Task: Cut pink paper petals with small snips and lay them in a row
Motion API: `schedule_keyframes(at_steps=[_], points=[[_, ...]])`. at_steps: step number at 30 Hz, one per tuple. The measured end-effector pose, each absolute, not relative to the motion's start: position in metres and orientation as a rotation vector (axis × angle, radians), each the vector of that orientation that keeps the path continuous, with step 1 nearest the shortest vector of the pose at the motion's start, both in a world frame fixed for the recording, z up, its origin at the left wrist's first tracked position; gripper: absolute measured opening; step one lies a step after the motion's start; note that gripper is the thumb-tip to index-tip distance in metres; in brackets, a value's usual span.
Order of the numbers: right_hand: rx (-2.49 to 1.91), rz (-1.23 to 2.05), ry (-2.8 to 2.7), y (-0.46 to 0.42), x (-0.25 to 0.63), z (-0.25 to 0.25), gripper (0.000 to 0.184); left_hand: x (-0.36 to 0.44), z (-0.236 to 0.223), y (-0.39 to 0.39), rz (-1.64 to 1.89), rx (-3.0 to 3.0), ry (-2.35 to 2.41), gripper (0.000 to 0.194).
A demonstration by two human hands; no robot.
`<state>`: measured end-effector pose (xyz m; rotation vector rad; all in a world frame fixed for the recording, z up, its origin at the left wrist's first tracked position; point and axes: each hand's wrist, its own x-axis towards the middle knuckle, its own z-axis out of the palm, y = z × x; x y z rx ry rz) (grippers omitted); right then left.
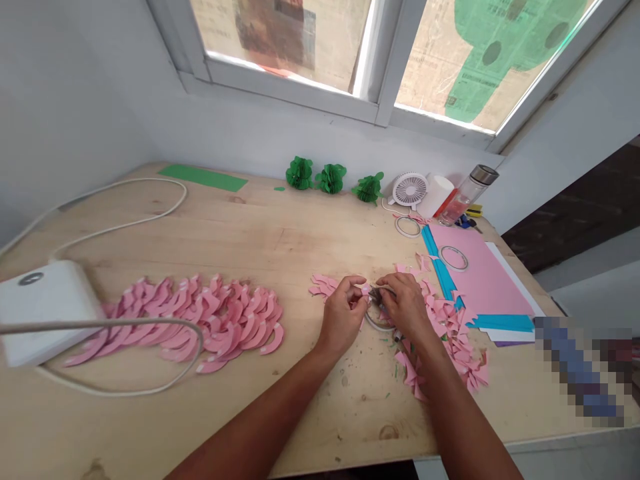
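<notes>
My left hand pinches a small pink paper piece between thumb and fingertips. Close against it, my right hand is closed on a small dark metal tool; its exact kind is mostly hidden by the fingers. Under the hands lies a roll of white tape, partly covered. Pink paper scraps are heaped around my right wrist. A few curved pink strips rest just left of my left hand. Further left spreads a large pile of curved pink paper pieces with pale ends.
A white box with a looping cable stands at left. Three green paper balls, a small fan and a glass bottle line the wall. Pink sheets and a tape roll lie at right.
</notes>
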<state>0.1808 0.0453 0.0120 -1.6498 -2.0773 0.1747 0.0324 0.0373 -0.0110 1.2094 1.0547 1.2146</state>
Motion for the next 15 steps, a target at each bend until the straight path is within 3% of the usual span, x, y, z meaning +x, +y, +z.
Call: schedule_keyframes(at_steps=[15], points=[[-1.669,0.135,-2.156,0.0459,0.1785,0.0082,0.022,0.0336,-0.013,0.0382,1.183,1.284,1.12,0.035]])
